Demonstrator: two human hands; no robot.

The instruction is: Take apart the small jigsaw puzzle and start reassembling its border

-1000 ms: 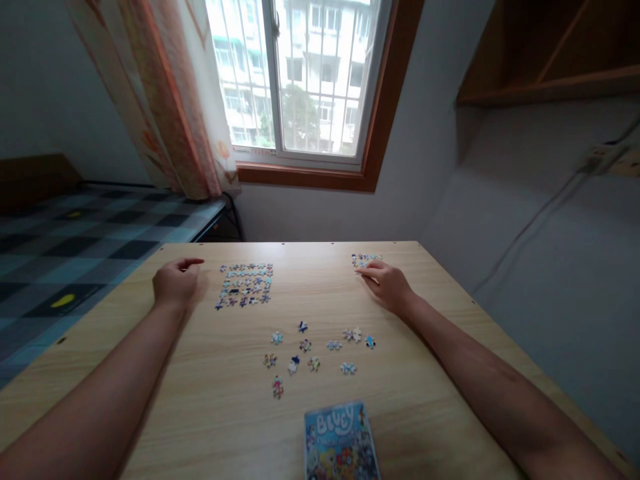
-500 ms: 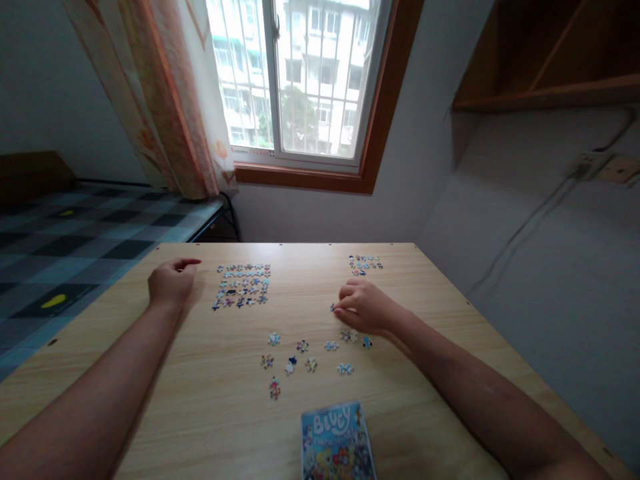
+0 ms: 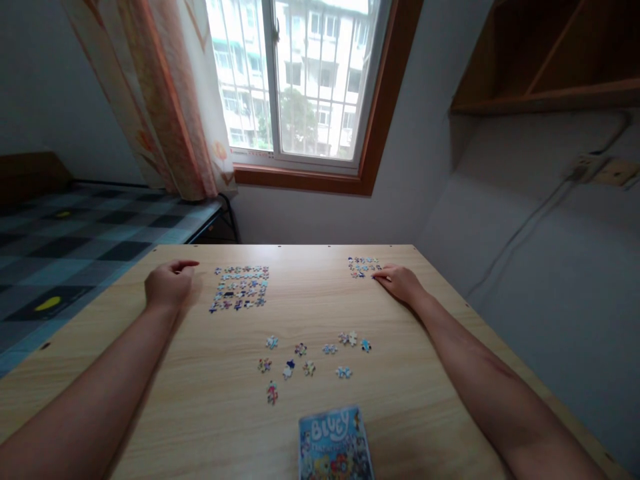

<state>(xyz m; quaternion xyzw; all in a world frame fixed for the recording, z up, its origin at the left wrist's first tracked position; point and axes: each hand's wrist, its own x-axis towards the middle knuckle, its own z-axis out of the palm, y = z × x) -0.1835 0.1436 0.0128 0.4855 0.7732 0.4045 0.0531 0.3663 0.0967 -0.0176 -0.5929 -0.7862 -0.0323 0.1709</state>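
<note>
My right hand (image 3: 399, 283) pinches a small dark jigsaw puzzle piece (image 3: 374, 276) at its fingertips. It is at the lower right end of a small group of puzzle pieces (image 3: 364, 261) laid in short rows near the far edge. My left hand (image 3: 170, 284) rests on the table at the left, fingers curled and index finger pointing right, with nothing visible in it. Just right of it lies a larger block of puzzle pieces (image 3: 243, 285) set out in rows. Several loose puzzle pieces (image 3: 301, 349) are scattered across the middle of the table, nearer to me.
A blue Bluey puzzle box (image 3: 334, 443) lies at the near edge of the wooden table (image 3: 200, 413). A bed with a checked cover (image 3: 100, 217) stands left, beside a curtain (image 3: 170, 100) and window. A wooden shelf (image 3: 545, 100) hangs on the right wall.
My right hand has moved away from me and to the right, carrying the puzzle piece from above the loose pieces to the small group. My left hand has stayed in place.
</note>
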